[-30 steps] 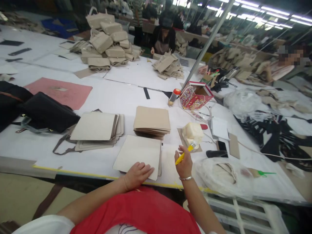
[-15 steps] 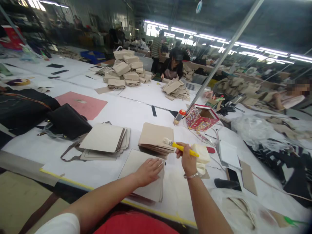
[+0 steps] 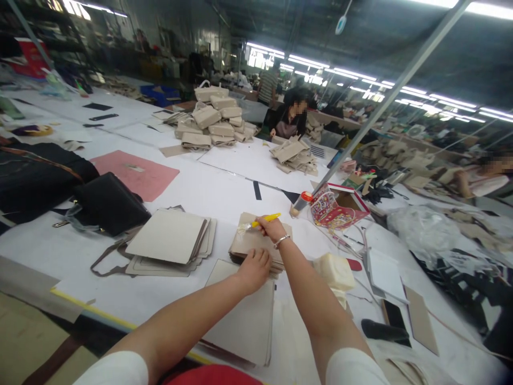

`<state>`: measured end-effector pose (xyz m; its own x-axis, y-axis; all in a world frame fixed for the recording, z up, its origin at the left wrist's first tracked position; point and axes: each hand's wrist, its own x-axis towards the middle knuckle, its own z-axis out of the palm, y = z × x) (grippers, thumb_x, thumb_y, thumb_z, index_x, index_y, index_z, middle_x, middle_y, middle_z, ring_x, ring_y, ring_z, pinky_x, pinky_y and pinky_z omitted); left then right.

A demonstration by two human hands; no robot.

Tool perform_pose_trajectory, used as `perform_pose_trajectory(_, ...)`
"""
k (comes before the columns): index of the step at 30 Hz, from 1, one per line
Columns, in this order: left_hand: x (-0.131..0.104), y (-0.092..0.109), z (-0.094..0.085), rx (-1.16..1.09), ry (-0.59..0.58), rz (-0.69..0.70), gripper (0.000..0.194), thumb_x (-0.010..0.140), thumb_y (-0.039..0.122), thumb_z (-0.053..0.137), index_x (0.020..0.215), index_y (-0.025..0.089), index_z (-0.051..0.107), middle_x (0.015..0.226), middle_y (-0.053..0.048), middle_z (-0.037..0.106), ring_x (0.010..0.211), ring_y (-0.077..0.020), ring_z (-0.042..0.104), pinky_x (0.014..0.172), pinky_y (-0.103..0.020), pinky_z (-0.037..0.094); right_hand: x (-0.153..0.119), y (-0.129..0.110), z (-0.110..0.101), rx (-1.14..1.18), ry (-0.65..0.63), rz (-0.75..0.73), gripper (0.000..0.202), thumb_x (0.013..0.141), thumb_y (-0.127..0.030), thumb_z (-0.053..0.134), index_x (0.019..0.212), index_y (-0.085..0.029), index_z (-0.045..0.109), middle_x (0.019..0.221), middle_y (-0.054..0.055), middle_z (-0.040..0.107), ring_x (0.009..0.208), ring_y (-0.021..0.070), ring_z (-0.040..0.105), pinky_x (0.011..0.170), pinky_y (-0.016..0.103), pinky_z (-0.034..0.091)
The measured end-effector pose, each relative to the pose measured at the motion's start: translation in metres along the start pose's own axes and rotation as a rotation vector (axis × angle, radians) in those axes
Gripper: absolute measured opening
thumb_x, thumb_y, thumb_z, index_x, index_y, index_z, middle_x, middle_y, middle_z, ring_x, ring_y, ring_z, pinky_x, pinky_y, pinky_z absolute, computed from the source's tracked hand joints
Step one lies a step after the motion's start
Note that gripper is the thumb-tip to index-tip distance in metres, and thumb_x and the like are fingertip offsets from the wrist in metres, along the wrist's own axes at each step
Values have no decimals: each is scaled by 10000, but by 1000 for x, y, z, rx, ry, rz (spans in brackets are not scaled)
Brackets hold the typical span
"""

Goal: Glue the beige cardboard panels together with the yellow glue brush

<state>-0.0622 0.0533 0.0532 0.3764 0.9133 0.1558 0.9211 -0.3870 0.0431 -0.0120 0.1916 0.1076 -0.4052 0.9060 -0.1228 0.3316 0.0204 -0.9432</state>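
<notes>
On my feed, a black bag [image 3: 112, 203] lay at the left, near a flat pink sheet [image 3: 154, 179]. Farther back I saw a heap of beige bags [image 3: 218, 118] and a co-worker [image 3: 285, 122] in a dark top. A red-lidded jar [image 3: 300, 205] stood just beside a red patterned box [image 3: 340, 211], and I could make out crumpled clear plastic [image 3: 417, 230] at the right.

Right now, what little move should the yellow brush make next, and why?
Probably sweep the yellow-handled brush across the top tan sheet: in the right hand, its bristles are near the far-left corner, and the left hand lies at the near edge, perhaps steadying it.
</notes>
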Motion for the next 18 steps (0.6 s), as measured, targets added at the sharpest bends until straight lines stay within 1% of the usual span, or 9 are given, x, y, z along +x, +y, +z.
perform_pose_trajectory(2,1,-1,-4,-3,-11,6,523,844,339,451,1300,90,397,1350,-202,404,1217,-311,368,965,-467,275,13,0,0,-3,106,-2,256,800,-359,522,782,-108,564,561,-9,571,387,28,418,391,145,345)
perform_pose_trajectory(3,2,-2,-6,-7,-15,10,530,836,349,467,1296,94,401,1349,-201,404,1211,-308,371,958,-460,281,18,0,-2,-9,139,0,277,807,-365,503,807,-95,563,578,-3,578,397,24,425,405,142,353)
perform_pose_trajectory(5,3,-3,-9,-17,-15,18,541,820,364,495,1286,102,410,1346,-194,407,1205,-305,373,946,-448,290,20,3,-14,-31,178,8,319,811,-371,475,844,-66,561,601,6,586,408,16,436,422,137,357)
perform_pose_trajectory(6,3,-3,-10,-23,-11,23,539,816,368,503,1279,105,417,1341,-190,413,1201,-303,376,942,-442,295,18,6,-24,-49,204,15,336,808,-372,468,849,-52,562,601,10,587,407,13,438,423,135,353)
perform_pose_trajectory(8,3,-4,-11,-34,0,24,521,812,370,512,1259,114,435,1329,-181,426,1187,-300,388,930,-433,305,8,13,-50,-96,266,32,365,804,-377,454,840,-30,561,587,20,586,394,9,431,418,135,341)
perform_pose_trajectory(11,4,-3,-11,-51,11,8,488,797,387,540,1213,141,471,1297,-168,454,1157,-293,410,905,-428,322,-13,21,-94,-193,367,47,400,811,-383,425,809,-9,565,567,43,584,375,13,415,409,149,329)
perform_pose_trajectory(13,5,-2,-11,-55,17,-1,465,786,394,561,1182,162,488,1273,-156,472,1141,-287,418,891,-424,330,-27,23,-115,-262,407,24,420,823,-390,406,830,-6,577,585,60,598,389,24,426,419,161,340)
perform_pose_trajectory(15,6,-1,-12,-52,25,-4,444,782,393,569,1161,173,497,1254,-150,482,1128,-283,422,882,-422,333,-40,25,-123,-327,403,-38,416,831,-397,410,888,-29,595,662,77,632,459,47,483,469,175,384)
perform_pose_trajectory(18,7,1,-14,-51,25,-11,416,783,388,570,1137,177,507,1232,-146,491,1105,-280,431,868,-417,339,-65,30,-117,-404,335,-144,313,779,-391,544,903,-119,637,809,70,668,675,102,583,646,214,458)
